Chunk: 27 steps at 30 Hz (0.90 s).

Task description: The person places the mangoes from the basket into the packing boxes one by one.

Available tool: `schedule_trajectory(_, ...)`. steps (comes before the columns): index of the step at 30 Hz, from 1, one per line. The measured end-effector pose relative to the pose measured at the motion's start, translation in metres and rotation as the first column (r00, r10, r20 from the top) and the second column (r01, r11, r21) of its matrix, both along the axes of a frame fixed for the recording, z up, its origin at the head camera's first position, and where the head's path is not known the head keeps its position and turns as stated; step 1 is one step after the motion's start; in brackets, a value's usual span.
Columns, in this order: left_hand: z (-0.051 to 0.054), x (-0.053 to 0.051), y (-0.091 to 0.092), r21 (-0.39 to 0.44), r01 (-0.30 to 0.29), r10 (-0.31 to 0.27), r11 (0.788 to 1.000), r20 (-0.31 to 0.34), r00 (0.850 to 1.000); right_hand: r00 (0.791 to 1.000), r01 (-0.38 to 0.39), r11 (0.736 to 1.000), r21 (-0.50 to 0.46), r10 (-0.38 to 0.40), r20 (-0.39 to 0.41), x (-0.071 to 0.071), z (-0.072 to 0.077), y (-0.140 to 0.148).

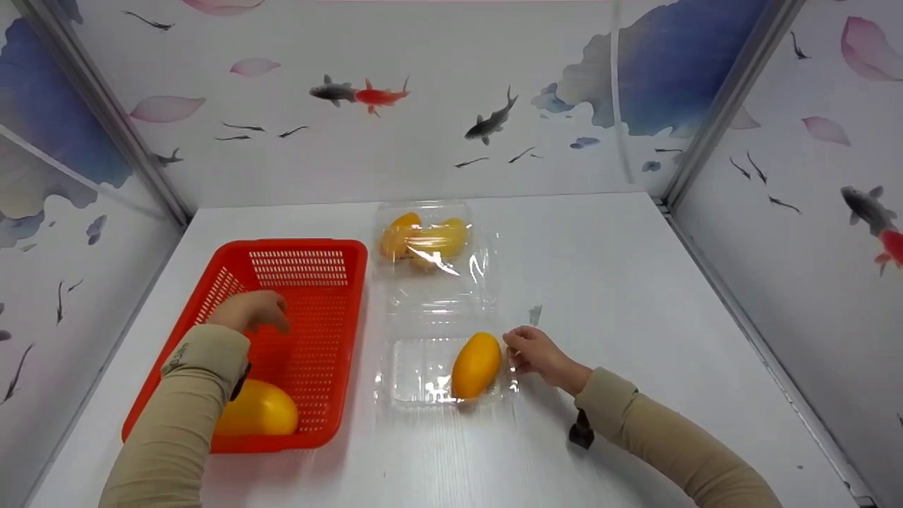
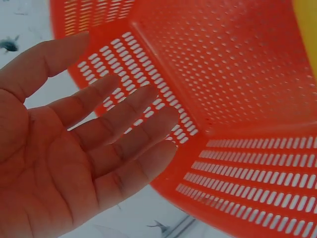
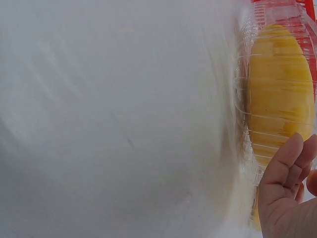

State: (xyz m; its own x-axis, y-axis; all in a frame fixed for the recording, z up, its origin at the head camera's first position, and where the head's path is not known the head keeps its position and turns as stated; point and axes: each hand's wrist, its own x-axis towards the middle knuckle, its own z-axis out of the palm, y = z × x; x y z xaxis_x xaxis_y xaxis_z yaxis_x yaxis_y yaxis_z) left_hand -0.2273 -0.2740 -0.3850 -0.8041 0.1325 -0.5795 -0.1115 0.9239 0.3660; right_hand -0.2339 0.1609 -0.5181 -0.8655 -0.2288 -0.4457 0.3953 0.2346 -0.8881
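My left hand (image 1: 250, 310) hovers over the red plastic basket (image 1: 358, 296), with its fingers bent downward and nothing in them. In the left wrist view the palm and spread fingers of that hand (image 2: 104, 144) face the camera beside the slotted basket wall (image 2: 247, 163). A yellow mango (image 1: 271, 410) lies at the near end of the basket, partly covered by my sleeve. My right hand (image 1: 537, 356) holds the right edge of an open clear plastic container (image 1: 420, 367) with curled fingers. An orange-yellow mango (image 1: 477, 365) leans at the right side inside it.
Behind the open container is a second clear container (image 1: 423, 206) with several yellow mangoes (image 1: 451, 236) under its shiny plastic. A small clear scrap (image 1: 535, 315) lies on the white table (image 1: 621, 282). Printed panels (image 1: 423, 155) enclose the table at the back and sides.
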Motion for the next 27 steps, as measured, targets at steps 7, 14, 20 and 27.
schedule_trajectory(7,-0.017,0.004,-0.021,-0.206,0.057,-0.018,0.977,0.184,0.983,1.000,-0.006,1.000,-0.014,0.006,-0.009,0.002,0.003,-0.001)
schedule_trajectory(14,-0.031,0.025,-0.035,-0.197,-0.092,0.114,0.976,0.105,0.988,1.000,-0.006,1.000,0.002,0.006,-0.008,-0.001,0.000,0.000)
schedule_trajectory(20,-0.045,0.021,-0.038,-0.247,-0.175,0.245,0.953,0.292,0.924,1.000,-0.003,1.000,0.015,0.003,-0.008,-0.002,0.000,0.001)
schedule_trajectory(27,-0.043,0.028,-0.029,-0.208,-0.140,0.180,0.968,0.189,0.965,1.000,-0.003,1.000,0.004,0.003,-0.005,-0.001,0.000,0.002)
